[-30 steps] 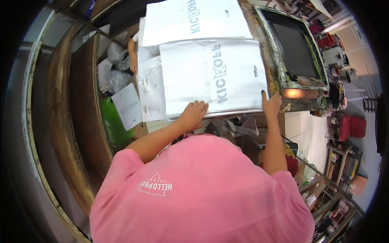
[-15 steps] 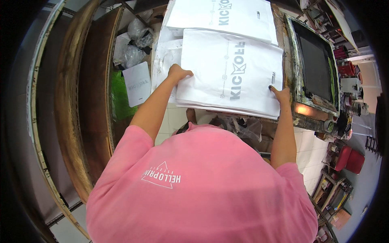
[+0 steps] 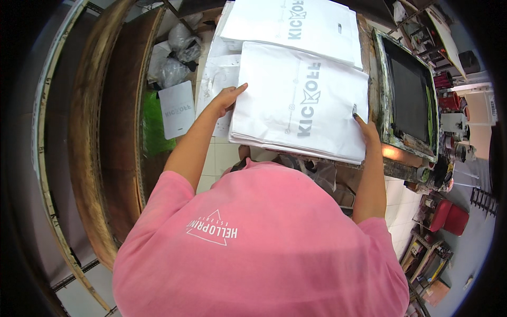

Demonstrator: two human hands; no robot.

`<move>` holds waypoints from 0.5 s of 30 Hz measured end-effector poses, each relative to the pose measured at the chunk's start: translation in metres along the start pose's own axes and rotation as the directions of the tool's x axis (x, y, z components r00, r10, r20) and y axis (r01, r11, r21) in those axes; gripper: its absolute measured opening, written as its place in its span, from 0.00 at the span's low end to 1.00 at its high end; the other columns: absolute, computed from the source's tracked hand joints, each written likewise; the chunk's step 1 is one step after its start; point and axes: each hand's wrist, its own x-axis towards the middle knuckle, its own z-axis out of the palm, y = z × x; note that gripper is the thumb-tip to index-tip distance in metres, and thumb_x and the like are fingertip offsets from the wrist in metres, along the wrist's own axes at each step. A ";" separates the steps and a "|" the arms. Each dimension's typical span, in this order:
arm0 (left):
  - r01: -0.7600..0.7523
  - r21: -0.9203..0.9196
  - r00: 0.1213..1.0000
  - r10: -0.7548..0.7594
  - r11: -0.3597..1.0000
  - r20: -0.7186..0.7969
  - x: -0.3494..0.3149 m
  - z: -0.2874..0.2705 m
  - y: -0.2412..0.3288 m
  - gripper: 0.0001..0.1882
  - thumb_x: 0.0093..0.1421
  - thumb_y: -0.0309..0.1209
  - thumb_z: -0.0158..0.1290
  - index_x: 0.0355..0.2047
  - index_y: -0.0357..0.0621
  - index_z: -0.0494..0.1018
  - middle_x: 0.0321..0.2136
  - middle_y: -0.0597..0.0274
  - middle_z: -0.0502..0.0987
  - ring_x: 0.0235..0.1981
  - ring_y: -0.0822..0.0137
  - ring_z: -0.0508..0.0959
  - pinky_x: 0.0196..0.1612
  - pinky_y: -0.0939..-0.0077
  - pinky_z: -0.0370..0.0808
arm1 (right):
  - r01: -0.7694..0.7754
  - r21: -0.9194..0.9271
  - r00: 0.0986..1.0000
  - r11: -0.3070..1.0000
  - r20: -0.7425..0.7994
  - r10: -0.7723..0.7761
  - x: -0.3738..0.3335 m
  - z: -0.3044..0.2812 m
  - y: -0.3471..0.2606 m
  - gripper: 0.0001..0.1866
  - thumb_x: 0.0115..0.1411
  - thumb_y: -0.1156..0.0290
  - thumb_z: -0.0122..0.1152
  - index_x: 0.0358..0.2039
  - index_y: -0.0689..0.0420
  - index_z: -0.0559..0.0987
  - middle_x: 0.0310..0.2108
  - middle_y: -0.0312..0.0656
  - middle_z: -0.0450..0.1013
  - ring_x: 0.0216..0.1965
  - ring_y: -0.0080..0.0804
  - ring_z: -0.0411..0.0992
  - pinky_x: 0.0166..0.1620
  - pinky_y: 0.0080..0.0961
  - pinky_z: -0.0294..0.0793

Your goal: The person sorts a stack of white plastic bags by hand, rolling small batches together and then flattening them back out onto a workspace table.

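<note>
Pretty tidy stack of flat white sheets (image 3: 269,100) lying face up along the near edge of the surface (image 3: 371,58), turned a touch clockwise. Top one's a bit wavy, with big grey lettering (image 3: 309,99) running sideways. Near edges don't quite line up, so you can see several layers.

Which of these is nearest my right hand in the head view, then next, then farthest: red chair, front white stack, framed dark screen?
1. Front white stack: under your right hand's thumb, extending left.
2. Framed dark screen: just right.
3. Red chair: farther right, beyond the table.
</note>
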 end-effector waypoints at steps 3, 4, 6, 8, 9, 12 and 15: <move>-0.015 -0.262 1.000 0.014 0.965 -0.005 0.007 -0.009 -0.024 0.43 0.67 0.63 0.51 0.64 0.35 0.68 0.57 0.51 0.76 0.56 0.59 0.77 0.61 0.62 0.72 | -0.141 0.090 0.961 0.986 0.251 0.115 -0.014 -0.013 -0.023 0.38 0.58 0.44 0.70 0.49 0.70 0.78 0.42 0.48 0.79 0.41 0.33 0.77 0.43 0.30 0.75; -0.018 -0.357 1.000 0.018 0.934 -0.005 0.012 -0.012 -0.033 0.45 0.66 0.66 0.51 0.66 0.37 0.68 0.57 0.52 0.77 0.55 0.59 0.78 0.60 0.63 0.72 | -0.118 0.135 0.962 0.984 0.261 0.080 -0.019 -0.012 -0.022 0.35 0.61 0.45 0.67 0.50 0.69 0.78 0.41 0.46 0.79 0.38 0.33 0.77 0.40 0.31 0.76; -0.006 -0.430 0.999 0.025 0.903 0.039 0.023 -0.010 -0.043 0.47 0.66 0.66 0.49 0.66 0.35 0.66 0.60 0.48 0.74 0.58 0.57 0.76 0.62 0.63 0.70 | -0.078 0.232 0.971 0.970 0.237 0.021 -0.022 -0.008 -0.006 0.31 0.64 0.46 0.63 0.51 0.65 0.78 0.39 0.44 0.79 0.35 0.34 0.77 0.37 0.32 0.78; -0.034 -0.333 0.999 0.021 0.942 -0.042 0.025 -0.006 -0.047 0.48 0.67 0.66 0.48 0.67 0.32 0.65 0.63 0.44 0.72 0.61 0.55 0.74 0.64 0.63 0.69 | -0.010 0.248 0.979 0.969 0.201 -0.041 -0.022 -0.001 0.000 0.29 0.65 0.49 0.62 0.53 0.62 0.77 0.40 0.43 0.79 0.36 0.34 0.77 0.39 0.35 0.77; -0.055 -0.189 0.990 0.028 0.980 -0.139 0.019 0.002 -0.047 0.48 0.67 0.66 0.47 0.67 0.31 0.64 0.63 0.42 0.71 0.61 0.54 0.74 0.64 0.63 0.69 | 0.037 0.213 0.979 0.976 0.189 -0.078 -0.021 0.001 -0.002 0.27 0.65 0.51 0.61 0.55 0.61 0.77 0.41 0.43 0.79 0.38 0.34 0.77 0.42 0.36 0.77; -0.136 0.219 0.947 0.192 0.966 -0.257 0.020 0.017 -0.038 0.43 0.67 0.55 0.53 0.65 0.26 0.64 0.61 0.36 0.72 0.61 0.49 0.74 0.63 0.62 0.70 | 0.166 0.053 0.971 0.985 0.164 -0.173 0.005 -0.002 0.029 0.26 0.63 0.57 0.59 0.57 0.60 0.76 0.44 0.44 0.78 0.42 0.34 0.75 0.48 0.36 0.74; -0.180 0.258 0.946 0.239 0.949 -0.220 0.021 0.010 -0.045 0.38 0.65 0.48 0.58 0.62 0.26 0.66 0.59 0.35 0.74 0.59 0.47 0.76 0.60 0.61 0.72 | 0.182 -0.251 0.979 0.951 0.141 -0.150 0.012 -0.014 0.022 0.26 0.62 0.61 0.58 0.57 0.64 0.75 0.45 0.47 0.78 0.43 0.37 0.75 0.50 0.36 0.73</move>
